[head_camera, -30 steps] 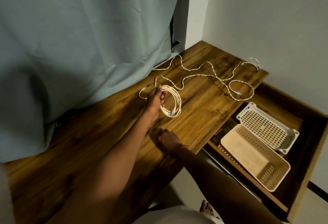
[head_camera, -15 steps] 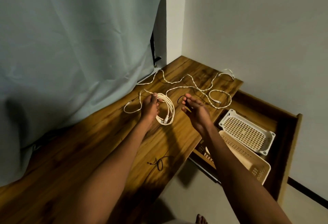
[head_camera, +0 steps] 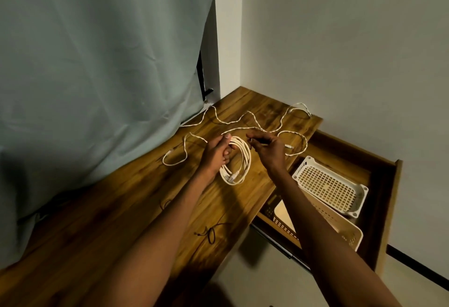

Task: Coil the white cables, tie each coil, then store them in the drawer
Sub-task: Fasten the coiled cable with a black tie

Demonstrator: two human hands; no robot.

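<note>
White coiled cable (head_camera: pixel 239 161) is clasped by left hand (head_camera: pixel 216 152), loops kept gathered; thin black tie (head_camera: pixel 257 140) is pinched by right hand (head_camera: pixel 267 147), ready for binding.

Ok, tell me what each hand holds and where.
Left hand grips the coiled white cable at the coil's upper left side. Right hand pinches a thin black tie near its end.
</note>
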